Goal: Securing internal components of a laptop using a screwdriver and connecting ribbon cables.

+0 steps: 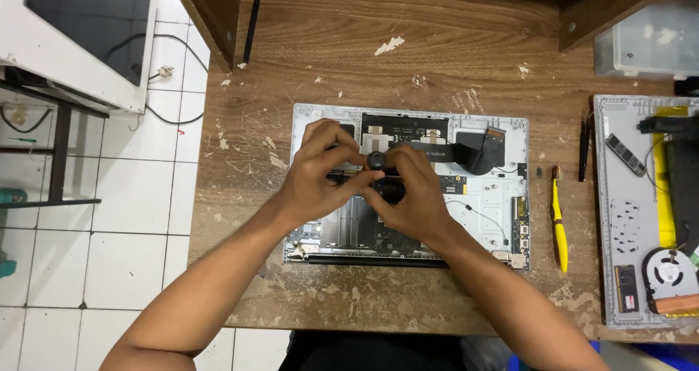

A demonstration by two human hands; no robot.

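Note:
An opened silver laptop chassis (480,196) lies bottom-up on the worn wooden table (349,58), its boards and a black flat ribbon cable (466,151) exposed. Both my hands meet over its middle. My left hand (320,171) and my right hand (411,189) together pinch a small round black part (376,160) just above the chassis. A second dark round piece (391,190) sits under my right fingers; what it is I cannot make out.
A yellow-handled tool (558,222) and a black pen-like tool (584,149) lie right of the laptop. Further right a grey tray (619,225) holds memory sticks, a fan and cables. A white appliance (80,36) stands left, over tiled floor.

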